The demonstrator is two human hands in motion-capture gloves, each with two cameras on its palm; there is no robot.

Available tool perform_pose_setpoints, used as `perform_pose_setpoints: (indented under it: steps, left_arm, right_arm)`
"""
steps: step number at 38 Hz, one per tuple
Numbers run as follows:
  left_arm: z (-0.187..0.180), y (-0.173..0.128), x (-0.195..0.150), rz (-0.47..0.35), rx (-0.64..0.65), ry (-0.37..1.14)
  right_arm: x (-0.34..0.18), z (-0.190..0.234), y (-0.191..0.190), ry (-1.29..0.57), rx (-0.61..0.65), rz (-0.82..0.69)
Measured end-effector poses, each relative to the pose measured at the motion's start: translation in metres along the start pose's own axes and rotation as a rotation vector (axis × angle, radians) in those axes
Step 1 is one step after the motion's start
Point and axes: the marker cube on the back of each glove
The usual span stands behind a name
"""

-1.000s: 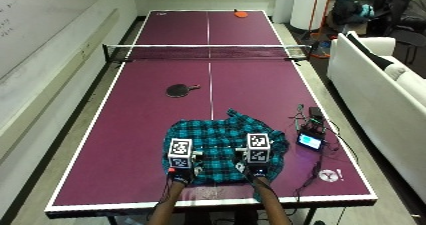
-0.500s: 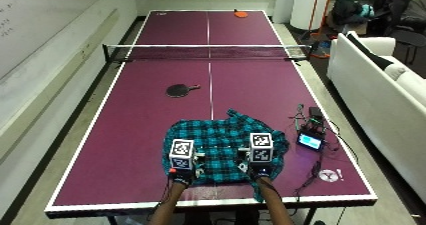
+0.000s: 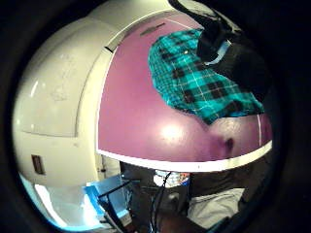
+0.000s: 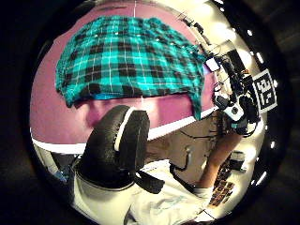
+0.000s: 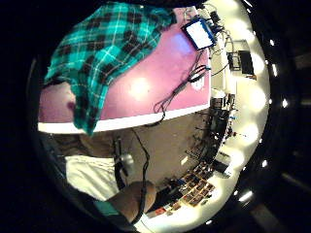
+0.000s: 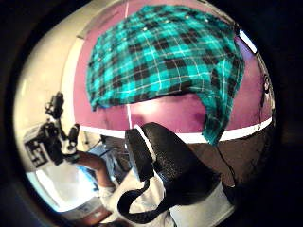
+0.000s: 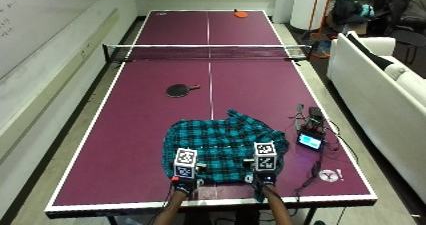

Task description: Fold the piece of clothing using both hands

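Shirt (image 7: 223, 147) on table (image 7: 133, 135) | corner overhanging edge: right palm view only | hand grips: cannot tell

Teal-and-black plaid shirt (image 7: 225, 146) lies rumpled at the table's near edge

A teal-and-black plaid shirt (image 6: 165, 56) lies spread on the purple desk (image 6: 161, 118). One corner hangs over the desk's white-lined near edge. A black-gloved thumb (image 6: 170, 165) curls close by, touching nothing.
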Motion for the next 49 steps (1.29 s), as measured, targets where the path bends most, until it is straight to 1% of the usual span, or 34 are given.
perform_pose_setpoints:
  steps: [4, 7, 9, 11, 13, 16, 18, 20, 22, 23, 25, 30, 32, 34, 36, 40, 42, 45, 47, 49]
  left_arm:
    - [0.029, -0.004, 0.001, -0.001, -0.088, -0.039]
    - [0.047, -0.004, 0.001, -0.004, -0.139, -0.1]
    - [0.04, 0.005, 0.002, -0.019, -0.158, -0.135]
    - [0.023, 0.02, 0.003, -0.038, -0.154, -0.14]
    - [0.014, 0.026, 0.003, -0.051, -0.12, -0.108]
    - [0.013, 0.024, 0.0, -0.077, -0.027, -0.091]
    - [0.02, 0.018, -0.006, -0.105, 0.04, -0.115]
    - [0.046, -0.001, -0.012, -0.102, 0.099, -0.107]
    - [0.08, -0.026, -0.017, -0.074, 0.148, -0.067]
    - [0.09, -0.035, -0.019, -0.064, 0.166, -0.048]
    - [0.092, -0.039, -0.021, -0.054, 0.183, -0.016]
    - [0.052, -0.012, -0.024, -0.015, 0.163, 0.022]
    - [0.035, -0.004, -0.025, 0.009, 0.157, 0.04]
    - [0.019, 0.001, -0.027, 0.034, 0.154, 0.068]
    - [0.0, 0.007, -0.031, 0.055, 0.156, 0.098]
    - [-0.038, 0.016, -0.041, 0.07, 0.159, 0.107]
    - [-0.05, 0.014, -0.045, 0.071, 0.175, 0.103]
    - [-0.066, 0.007, -0.053, 0.053, 0.187, 0.087]
    - [-0.078, -0.009, -0.062, 0.015, 0.181, 0.056]
    - [-0.087, -0.029, -0.071, -0.026, 0.16, 0.013]
  right_arm:
    - [0.003, 0.029, -0.013, -0.004, -0.043, -0.015]
    - [0.002, 0.027, 0.007, 0.031, -0.072, -0.003]
    - [0.001, 0.025, 0.024, 0.045, -0.126, -0.006]
    - [0.002, 0.031, 0.029, 0.039, -0.174, -0.005]
    - [0.005, 0.037, 0.027, 0.012, -0.171, -0.001]
    - [0.01, 0.04, 0.024, -0.021, -0.116, 0.01]
    - [0.015, 0.039, 0.022, -0.007, -0.031, 0.017]
    - [0.017, 0.034, 0.021, 0.019, 0.077, 0.018]
    - [0.02, 0.029, 0.021, 0.048, 0.152, 0.02]
    - [0.021, 0.027, 0.02, 0.059, 0.174, 0.018]
    - [0.025, 0.026, 0.015, 0.065, 0.198, -0.007]
    - [0.043, 0.037, -0.023, 0.044, 0.209, -0.079]
    - [0.049, 0.031, -0.03, 0.03, 0.207, -0.108]
    - [0.052, 0.013, -0.024, 0.014, 0.197, -0.135]
    - [0.052, -0.014, -0.01, -0.011, 0.191, -0.16]
    - [0.048, -0.07, 0.012, -0.068, 0.232, -0.188]
    - [0.046, -0.087, 0.01, -0.093, 0.266, -0.195]
    - [0.039, -0.108, -0.006, -0.112, 0.312, -0.19]
    - [0.029, -0.125, -0.031, -0.111, 0.344, -0.168]
    - [0.016, -0.137, -0.065, -0.087, 0.36, -0.139]
